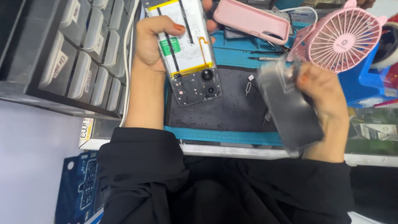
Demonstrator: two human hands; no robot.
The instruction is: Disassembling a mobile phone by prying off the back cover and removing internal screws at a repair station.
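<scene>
My left hand (153,43) grips an opened phone (188,49) with its back off, showing a white battery, yellow tape and camera lenses. It is held above the far left part of a dark work mat (226,108). My right hand (321,93) holds a dark, glossy back cover (290,110), blurred by motion, over the mat's right side. A small SIM ejector pin (248,88) and a tiny SIM tray (251,77) lie on the mat between the hands.
A grey cabinet of small drawers (78,58) stands at the left. A pink phone case (253,20) lies at the back. A pink desk fan (342,37) stands at the right on a blue box (360,85). Tweezers (267,58) rest behind the mat. The bench edge (232,151) runs in front.
</scene>
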